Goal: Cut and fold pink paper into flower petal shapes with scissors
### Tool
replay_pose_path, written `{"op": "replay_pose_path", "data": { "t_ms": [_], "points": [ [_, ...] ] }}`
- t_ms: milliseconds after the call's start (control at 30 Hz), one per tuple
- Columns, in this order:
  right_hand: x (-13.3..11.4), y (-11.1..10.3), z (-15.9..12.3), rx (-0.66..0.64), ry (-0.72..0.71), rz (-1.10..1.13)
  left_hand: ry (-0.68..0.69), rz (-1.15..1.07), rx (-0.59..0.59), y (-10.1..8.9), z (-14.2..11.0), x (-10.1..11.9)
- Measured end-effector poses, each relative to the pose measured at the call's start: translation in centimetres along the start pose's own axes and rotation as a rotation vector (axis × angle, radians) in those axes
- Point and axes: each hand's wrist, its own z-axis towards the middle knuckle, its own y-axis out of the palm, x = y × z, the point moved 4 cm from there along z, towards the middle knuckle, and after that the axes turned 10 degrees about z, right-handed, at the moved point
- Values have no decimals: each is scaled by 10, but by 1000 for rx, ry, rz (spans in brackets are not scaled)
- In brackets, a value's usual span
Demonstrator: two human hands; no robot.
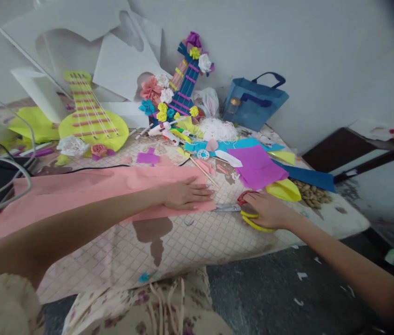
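On tabletop [197, 242], front edge: pink sheet [95, 186], laid lengthwise from L side to approx. mid-table. L hand [185, 194]: palm down on sheet near its R end, fingers extended flat w/ slight spread, gripping nothing. R hand [270, 211]: fingers curled thru handles of scissors [227, 208] (red/yellow grips, metal blades). Blade tips at R edge of sheet; exact blade gap: cannot tell.

Adj. items, rear of R hand: purple sheet [256, 165], dk. blue strip [309, 177], peanuts [312, 194] in shell. Behind sheet's R end: wooden stick [204, 172], lying diag., plus white disc [203, 154]; marks on disc too small to read.

Rear of table: yellow guitar model [94, 125] w/ white strings, L; blue guitar model [186, 88] w/ paper flowers, ctr.; glue gun [164, 131] lying in front of latter, its label (if any) illegible; blue tote bag [253, 100], upright against wall, R.
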Motion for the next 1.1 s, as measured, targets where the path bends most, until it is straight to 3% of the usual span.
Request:
{"op": "replay_pose_path", "data": {
  "t_ms": [433, 1100],
  "points": [
    [-12, -1, 13, -11, -19, 29, 0, -22, 17, 3, 0, -2],
    [0, 5, 7, -49, -13, -74, -12, -50, 33, -1, 0, -1]
  ]
}}
